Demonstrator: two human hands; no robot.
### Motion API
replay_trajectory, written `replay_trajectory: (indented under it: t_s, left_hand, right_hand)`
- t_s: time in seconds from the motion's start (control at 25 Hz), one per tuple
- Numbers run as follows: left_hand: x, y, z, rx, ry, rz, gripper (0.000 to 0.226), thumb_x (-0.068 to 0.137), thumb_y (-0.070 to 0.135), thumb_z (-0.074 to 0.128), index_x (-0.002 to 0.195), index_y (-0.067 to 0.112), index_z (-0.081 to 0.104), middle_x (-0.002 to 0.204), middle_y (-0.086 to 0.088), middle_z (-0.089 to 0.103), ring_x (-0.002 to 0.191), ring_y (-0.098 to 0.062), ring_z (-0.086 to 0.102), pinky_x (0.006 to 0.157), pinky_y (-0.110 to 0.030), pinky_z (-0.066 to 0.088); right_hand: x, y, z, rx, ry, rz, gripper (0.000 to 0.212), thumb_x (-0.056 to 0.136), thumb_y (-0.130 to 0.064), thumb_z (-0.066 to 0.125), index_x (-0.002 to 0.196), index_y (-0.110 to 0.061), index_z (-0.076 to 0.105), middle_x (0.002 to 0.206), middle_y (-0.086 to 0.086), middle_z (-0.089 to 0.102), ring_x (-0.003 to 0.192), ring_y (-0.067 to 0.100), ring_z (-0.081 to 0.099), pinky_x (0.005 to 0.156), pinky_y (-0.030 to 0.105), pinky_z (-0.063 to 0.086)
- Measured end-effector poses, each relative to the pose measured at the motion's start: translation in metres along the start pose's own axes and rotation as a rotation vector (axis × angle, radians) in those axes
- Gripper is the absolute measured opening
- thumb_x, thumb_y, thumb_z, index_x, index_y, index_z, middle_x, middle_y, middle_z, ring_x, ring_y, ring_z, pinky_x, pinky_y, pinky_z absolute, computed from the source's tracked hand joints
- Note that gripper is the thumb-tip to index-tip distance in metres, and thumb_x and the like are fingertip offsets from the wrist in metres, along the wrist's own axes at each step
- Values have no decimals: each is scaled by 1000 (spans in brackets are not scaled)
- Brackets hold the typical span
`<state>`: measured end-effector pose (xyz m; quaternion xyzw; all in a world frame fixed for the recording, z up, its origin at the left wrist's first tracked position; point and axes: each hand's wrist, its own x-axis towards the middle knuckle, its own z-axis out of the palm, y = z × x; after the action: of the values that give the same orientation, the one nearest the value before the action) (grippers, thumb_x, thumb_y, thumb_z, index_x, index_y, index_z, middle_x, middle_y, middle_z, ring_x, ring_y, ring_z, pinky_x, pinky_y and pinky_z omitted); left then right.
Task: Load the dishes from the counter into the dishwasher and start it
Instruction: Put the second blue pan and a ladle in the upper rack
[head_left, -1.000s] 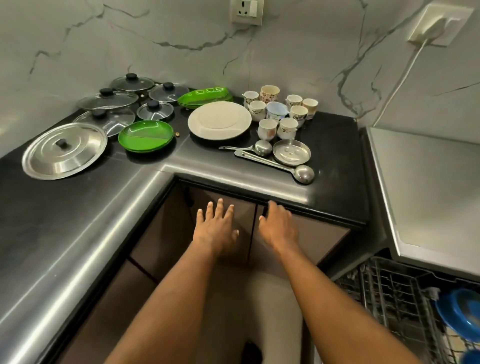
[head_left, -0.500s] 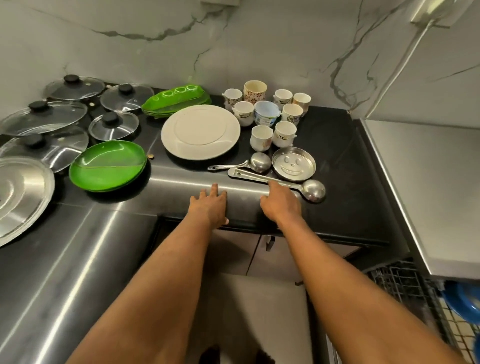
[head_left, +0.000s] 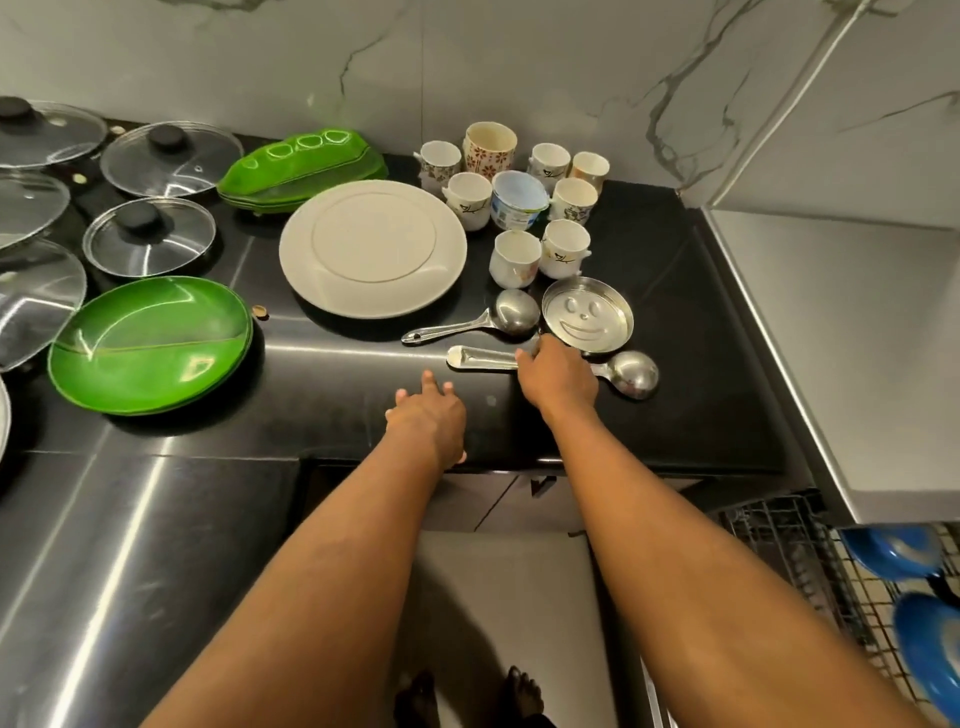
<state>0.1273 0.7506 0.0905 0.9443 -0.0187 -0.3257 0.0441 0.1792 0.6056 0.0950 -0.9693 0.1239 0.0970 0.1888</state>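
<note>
Glass lids (head_left: 156, 156): far left of the desk (head_left: 675, 415), black knobs up, well apart from both hands.
Green plates (head_left: 150, 343): a low stack of divided plates near the front edge, left of the left hand, untouched.
White plate (head_left: 371, 247): flat at mid-desk, beyond the left hand, with green leaf-shaped trays (head_left: 301, 166) behind it.
Left hand (head_left: 428, 421): released, fingers loosely spread, resting at the desk's front edge and holding nothing.
Small ladle (head_left: 483, 319): between the white plate and the steel dish, just beyond the right hand.
Cups (head_left: 514, 192): an upright cluster by the wall, not yet loaded.
Right hand (head_left: 556, 374): lies over the long ladle's handle. Its fingertips are mostly hidden, so I cannot tell whether a grasp has closed.
Long ladle (head_left: 631, 371): flat along the desk front, directly under the right hand, with the handle end showing to the hand's left and the bowl to its right.
Smiley dish (head_left: 587, 317): just behind the right hand, close against the ladle's handle.
Step in hand: probably picking up the long ladle.
Doing it well: curl the fingers under the thin handle and pinch firmly, since the bowl end looks heavier and may dip. Lift straight up to avoid nudging the smiley dish or small ladle.
Dishwasher rack (head_left: 779, 551): pulled out at lower right, blue dishes (head_left: 891, 551) already in it. The ladle should travel right and down.
</note>
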Motion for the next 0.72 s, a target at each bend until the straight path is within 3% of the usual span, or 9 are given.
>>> replay_trajectory:
  t_s: [0.12, 0.24, 0.4, 0.56, 0.72]
  left_hand:
    - [-1, -2, 4, 38, 10, 20, 97, 93, 39, 65, 156, 7, -1, 162, -19, -11, 145, -52, 11, 115, -54, 29]
    - [1, -4, 4, 58, 14, 24, 98, 92, 41, 64, 156, 7, -1, 162, -20, -9, 144, -52, 13, 115, -54, 30]
    - [2, -3, 5, 37, 20, 38, 97, 93, 40, 64, 156, 6, -2, 162, -21, -9, 144, -52, 13, 115, -55, 29]
    - [-1, -3, 5, 30, 40, 42, 96, 93, 40, 64, 156, 4, -1, 162, -21, -8, 144, -53, 13, 114, -55, 30]
    - [-2, -2, 5, 57, 45, 42, 97, 93, 41, 63, 156, 4, -1, 162, -21, -8, 144, -53, 14, 115, -55, 29]
  right_hand:
    - [-14, 3, 4, -61, 69, 76, 42, 96, -46, 49, 121, -13, 55, 120, 12, 61, 111, 33, 58, 83, 39, 45]
    - [-26, 13, 2, -58, 100, 187, 33, 93, -35, 53, 119, -14, 55, 120, 11, 62, 110, 31, 59, 80, 38, 46]
    - [-36, 25, -9, 110, 81, 364, 36, 88, -23, 57, 123, -12, 53, 122, 12, 60, 112, 33, 58, 84, 38, 48]
    - [-46, 36, -13, 269, 167, 479, 51, 86, -20, 61, 131, -8, 40, 126, 16, 58, 115, 36, 57, 87, 42, 49]
    - [-56, 48, -16, 213, 189, 498, 44, 86, -20, 63, 125, -5, 49, 124, 14, 60, 112, 34, 60, 81, 39, 50]
